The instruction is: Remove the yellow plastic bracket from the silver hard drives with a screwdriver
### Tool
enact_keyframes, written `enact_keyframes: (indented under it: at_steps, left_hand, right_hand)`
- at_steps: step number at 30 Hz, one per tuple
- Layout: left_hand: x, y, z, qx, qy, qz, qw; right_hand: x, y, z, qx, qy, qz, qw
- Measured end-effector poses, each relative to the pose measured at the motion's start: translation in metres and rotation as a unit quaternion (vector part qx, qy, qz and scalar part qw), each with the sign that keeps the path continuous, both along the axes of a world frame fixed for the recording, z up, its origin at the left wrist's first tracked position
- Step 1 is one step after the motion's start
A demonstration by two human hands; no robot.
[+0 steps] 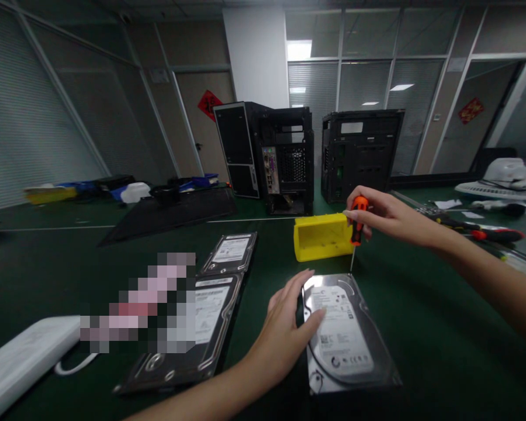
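A silver hard drive [342, 333] with a white label lies flat on the green tabletop. My left hand [283, 324] holds it at its left side, thumb on the label and fingers along the upper left edge. In my right hand [379, 215] is an orange and black screwdriver [357, 222], fingers wrapped round the handle. It stands nearly upright, its tip at the drive's far right corner. Any screw there is too small to make out. Just behind the drive, a yellow plastic bin [322, 238] lies on its side with its opening toward me.
Left of my hand lie two more hard drives, a near one [214, 316] and a far one [232, 251]. A white device [30, 356] with a cable is at the front left. Black computer cases [284, 158] stand behind. Tools [491, 234] lie on the right.
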State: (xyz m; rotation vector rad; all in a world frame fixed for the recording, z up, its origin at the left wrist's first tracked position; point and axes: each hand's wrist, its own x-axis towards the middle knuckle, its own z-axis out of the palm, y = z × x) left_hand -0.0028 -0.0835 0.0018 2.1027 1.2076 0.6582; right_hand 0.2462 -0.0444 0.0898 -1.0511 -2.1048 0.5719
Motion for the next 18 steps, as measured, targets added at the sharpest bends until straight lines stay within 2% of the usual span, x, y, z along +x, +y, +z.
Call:
enact_keyframes:
  at_steps: [9, 18]
  left_hand:
    - [-0.0012, 0.0003, -0.0023, 0.011, -0.004, -0.005, 1.0]
    - [-0.0012, 0.0006, -0.0031, 0.009, -0.005, -0.005, 1.0]
  right_hand:
    - [-0.0053, -0.0001, -0.0011, 0.031, -0.028, -0.032, 0.999]
    - [0.0027, -0.0008, 0.0043, 0.007, 0.016, -0.016, 1.0]
